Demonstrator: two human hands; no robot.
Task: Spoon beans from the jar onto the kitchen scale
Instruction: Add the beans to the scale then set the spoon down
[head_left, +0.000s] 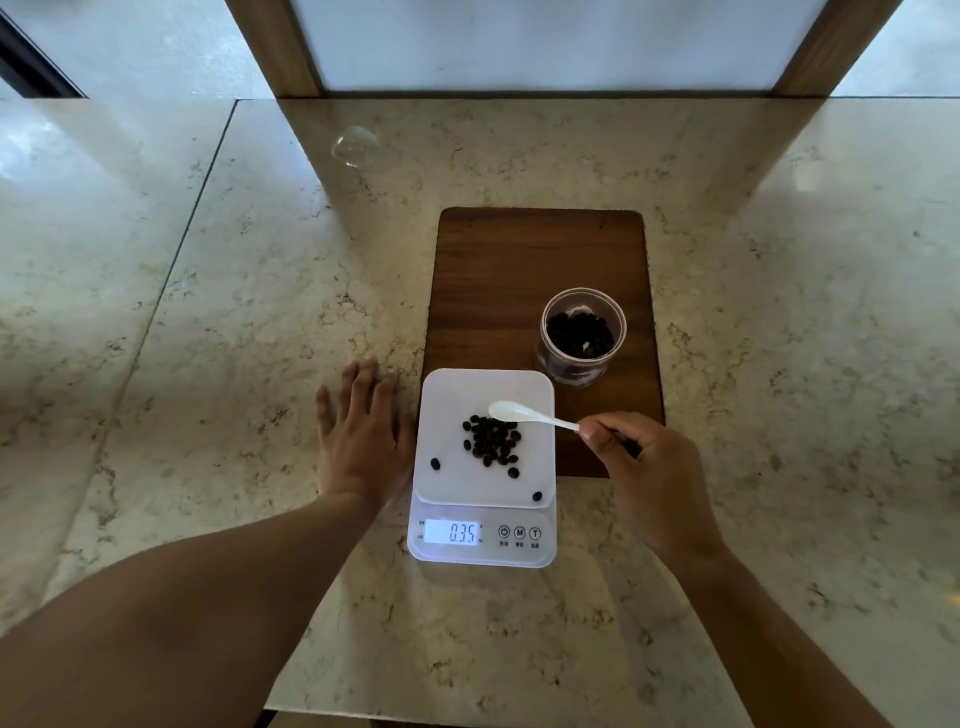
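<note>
A white kitchen scale (447, 483) sits in front of me, its display reading 0.35. A small pile of dark beans (492, 440) lies on its platform, with two or three strays nearer the edges. My right hand (644, 467) pinches the handle of a white spoon (519, 414), whose bowl hovers over the pile and looks empty. A clear open jar (582, 338) partly filled with dark beans stands on the wooden board behind the scale. My left hand (363, 431) lies flat on the counter, just left of the scale, fingers spread.
A dark wooden board (519, 270) lies under the jar and the scale's far end. A clear glass lid or dome (356, 146) rests on the marble counter at the back left. A wood-framed panel stands along the far edge.
</note>
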